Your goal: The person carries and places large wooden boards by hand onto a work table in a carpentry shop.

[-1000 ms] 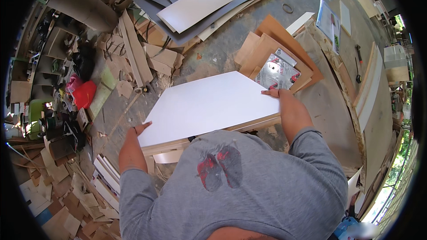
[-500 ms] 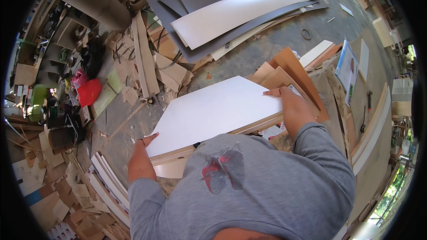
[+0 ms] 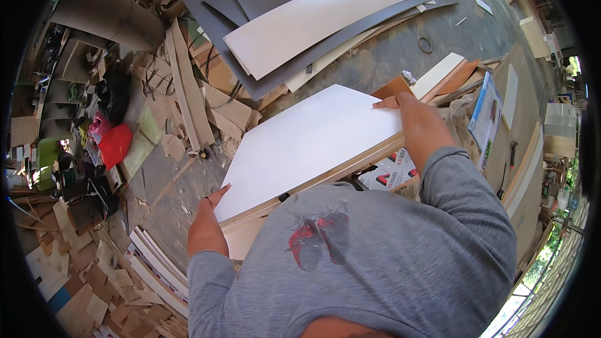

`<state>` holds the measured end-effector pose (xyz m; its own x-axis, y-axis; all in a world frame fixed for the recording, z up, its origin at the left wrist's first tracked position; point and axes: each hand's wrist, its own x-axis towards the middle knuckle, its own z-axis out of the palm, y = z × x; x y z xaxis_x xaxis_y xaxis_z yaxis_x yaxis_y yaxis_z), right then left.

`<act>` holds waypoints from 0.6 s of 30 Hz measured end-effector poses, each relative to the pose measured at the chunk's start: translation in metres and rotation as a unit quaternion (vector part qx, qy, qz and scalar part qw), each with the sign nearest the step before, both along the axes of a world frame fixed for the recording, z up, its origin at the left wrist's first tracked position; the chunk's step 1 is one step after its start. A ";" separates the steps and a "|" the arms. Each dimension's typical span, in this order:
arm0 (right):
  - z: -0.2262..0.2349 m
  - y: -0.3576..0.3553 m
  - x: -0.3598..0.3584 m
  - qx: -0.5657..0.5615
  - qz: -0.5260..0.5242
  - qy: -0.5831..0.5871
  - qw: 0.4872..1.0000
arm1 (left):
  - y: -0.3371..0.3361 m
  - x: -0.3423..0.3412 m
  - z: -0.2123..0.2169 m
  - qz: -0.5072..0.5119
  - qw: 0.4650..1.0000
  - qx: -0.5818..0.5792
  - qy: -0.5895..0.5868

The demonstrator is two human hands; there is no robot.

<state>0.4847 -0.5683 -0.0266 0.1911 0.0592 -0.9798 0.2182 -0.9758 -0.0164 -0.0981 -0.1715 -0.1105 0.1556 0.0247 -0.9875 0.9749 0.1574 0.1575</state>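
A white-faced board (image 3: 307, 150) with a light wooden edge lies in front of my body, between my two hands. My left hand (image 3: 216, 200) grips its left end, thumb on the white face and the other fingers hidden beneath. At the far right corner, my right hand (image 3: 395, 101) holds the board in the same way, its thumb over the top. A small dark fitting (image 3: 284, 197) shows on the near edge. Below that edge, a sheet with red and black print (image 3: 388, 172) is partly visible.
Large grey and white sheets (image 3: 332, 19) lie on the floor ahead. Cardboard scraps (image 3: 181, 87) and a red bag (image 3: 116, 144) are to the left. Stacked white strips (image 3: 156, 269) stand by my left arm. A blue-edged panel (image 3: 487, 112) and a hammer (image 3: 513, 153) lie right.
The board has moved forward and a little right with both hands on it. It now covers most of the brown sheets by my right hand, and more of the printed sheet shows underneath.
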 end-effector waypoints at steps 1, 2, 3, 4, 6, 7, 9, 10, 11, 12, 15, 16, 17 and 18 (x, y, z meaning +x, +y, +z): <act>-0.001 0.001 0.009 -0.001 0.010 0.003 1.000 | 0.003 0.013 -0.001 -0.002 1.000 -0.006 -0.002; -0.001 0.002 0.019 -0.001 0.019 0.006 1.000 | 0.006 0.026 0.000 -0.004 1.000 -0.012 -0.005; 0.000 0.002 0.030 -0.002 0.028 0.009 1.000 | 0.010 0.040 -0.002 -0.007 1.000 -0.018 -0.007; 0.006 0.011 0.037 -0.006 0.029 0.010 1.000 | 0.013 0.041 -0.010 0.002 0.999 -0.032 0.001; 0.019 0.031 0.046 -0.010 0.033 0.018 0.999 | 0.024 0.032 -0.033 0.022 0.998 -0.056 0.022; 0.025 0.033 0.050 -0.006 0.038 0.017 0.999 | 0.026 0.044 -0.033 0.014 0.998 -0.056 0.027; 0.033 0.035 0.056 0.007 0.046 0.016 0.999 | 0.025 0.080 -0.009 -0.003 0.998 -0.052 0.038; 0.030 0.035 0.063 0.007 0.034 0.023 0.999 | 0.024 0.095 -0.001 -0.006 0.998 -0.036 0.043; 0.026 0.032 0.073 0.008 0.021 0.031 0.999 | 0.023 0.109 0.006 -0.010 0.999 -0.020 0.048; 0.019 0.026 0.086 0.008 0.009 0.038 0.999 | 0.022 0.120 0.009 -0.014 0.998 -0.005 0.053; -0.038 -0.003 0.142 0.017 0.064 0.028 0.997 | 0.023 0.139 -0.006 -0.057 0.997 0.023 0.039; -0.042 -0.006 0.157 0.016 0.070 0.015 0.997 | 0.022 0.162 -0.001 -0.059 0.997 0.028 0.039; -0.027 0.000 0.159 0.009 0.068 0.000 0.998 | 0.011 0.181 0.015 -0.057 0.997 0.030 0.048; -0.011 0.001 0.161 0.001 0.063 -0.015 0.998 | 0.004 0.195 0.025 -0.059 0.996 0.031 0.057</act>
